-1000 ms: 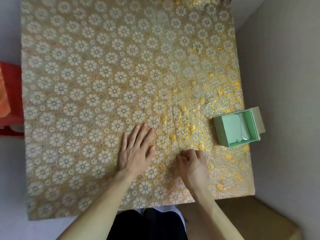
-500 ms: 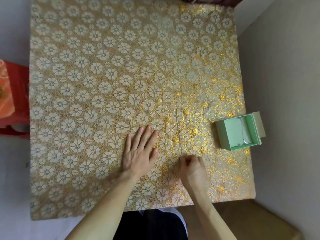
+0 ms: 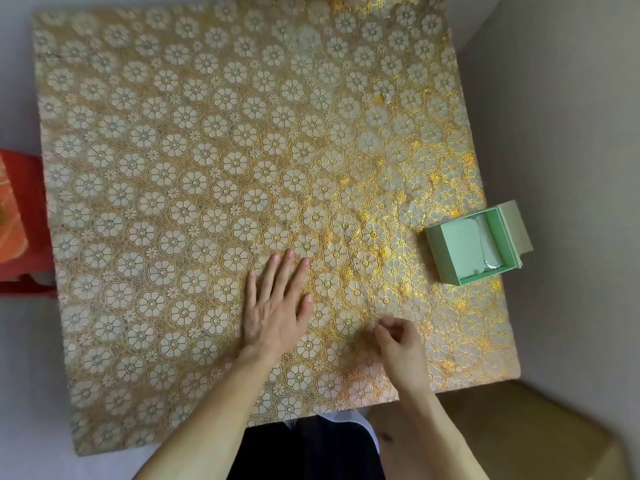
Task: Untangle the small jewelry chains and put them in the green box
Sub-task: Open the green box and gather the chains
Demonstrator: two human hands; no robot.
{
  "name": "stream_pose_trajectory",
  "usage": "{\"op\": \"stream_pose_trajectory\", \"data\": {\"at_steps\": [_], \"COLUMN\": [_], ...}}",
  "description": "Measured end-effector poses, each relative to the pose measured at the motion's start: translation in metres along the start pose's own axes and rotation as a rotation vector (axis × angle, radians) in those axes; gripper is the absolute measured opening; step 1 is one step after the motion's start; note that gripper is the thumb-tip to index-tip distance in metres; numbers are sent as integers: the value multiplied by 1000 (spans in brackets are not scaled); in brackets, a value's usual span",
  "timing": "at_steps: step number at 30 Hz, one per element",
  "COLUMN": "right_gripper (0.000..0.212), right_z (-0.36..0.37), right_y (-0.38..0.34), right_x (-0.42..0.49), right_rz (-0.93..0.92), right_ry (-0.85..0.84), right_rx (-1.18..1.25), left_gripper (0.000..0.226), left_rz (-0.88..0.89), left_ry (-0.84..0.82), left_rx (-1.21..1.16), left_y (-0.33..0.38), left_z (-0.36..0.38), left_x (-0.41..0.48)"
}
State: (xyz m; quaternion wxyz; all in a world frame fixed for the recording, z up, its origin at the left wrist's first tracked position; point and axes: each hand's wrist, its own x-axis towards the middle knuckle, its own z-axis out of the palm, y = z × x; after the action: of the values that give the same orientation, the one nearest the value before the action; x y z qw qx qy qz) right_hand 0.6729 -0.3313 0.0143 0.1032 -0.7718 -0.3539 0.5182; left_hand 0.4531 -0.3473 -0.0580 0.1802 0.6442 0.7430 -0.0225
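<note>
Right hand (image 3: 398,348): fingers curled, thumb and forefinger pinching the near end of a thin chain (image 3: 357,271).
Left hand (image 3: 277,306): flat, fingers straight, pressing the floral gold tablecloth (image 3: 156,168) just beside the chain; holds nothing.
Chain lies nearly straight on the cloth, running away from the pinch. No knot seen, but it is too fine to be sure.
Green box (image 3: 438,254): at the right edge, open, silvery piece (image 3: 491,263) inside.
Judged: one piece stowed; this chain not yet transferred.
No legible writing or brand.
</note>
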Motion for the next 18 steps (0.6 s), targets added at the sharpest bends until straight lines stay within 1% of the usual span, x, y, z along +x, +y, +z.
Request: {"op": "stream_pose_trajectory", "data": {"at_steps": [2,3,4,6,7,9,11,13,14,15,17,18], "right_gripper": [34,36,33,16,11,9,8,6,6,6,5,4], "right_z": [-2,-2,-3,-4,-5,-7,-10,-12,-13,-15,-19,-22], "right_y": [7,8,4,-3,-5,-4,-8,-10,-11,-12,-17,-22], "right_x": [4,5,3,-1,-2,-2,-4,-5,-6,-6,-8,-10], "right_rz": [79,103,120,137,136,109,62,22,-2,-27,-61,-75], "right_ry": [-48,-56,-60,-69,-74,-86,-97,-104,-105,-111,-121,-120], "right_rx": [41,60,82,139,161,175,178,147,127,106,88,94], "left_gripper": [66,66,67,67,67,67,66,56,49,43,35,34], "left_rz": [0,-2,-4,-10,-13,-26,-27,46,119,202,342,384], "left_ry": [-8,-12,-22,-45,-49,-40,9,80,99,77,-86,-176], "left_rx": [0,-3,-6,-8,-16,-60,-128,-230,-279,-319,-353,-353], "left_y": [0,0,1,2,3,6,13,25,34,43,61,69], "left_z": [0,0,-1,-3,-5,-9,-18,-28,-34,-41,-55,-60], "left_x": [0,0,0,0,1,1,3,12,16,22,32,36]}}
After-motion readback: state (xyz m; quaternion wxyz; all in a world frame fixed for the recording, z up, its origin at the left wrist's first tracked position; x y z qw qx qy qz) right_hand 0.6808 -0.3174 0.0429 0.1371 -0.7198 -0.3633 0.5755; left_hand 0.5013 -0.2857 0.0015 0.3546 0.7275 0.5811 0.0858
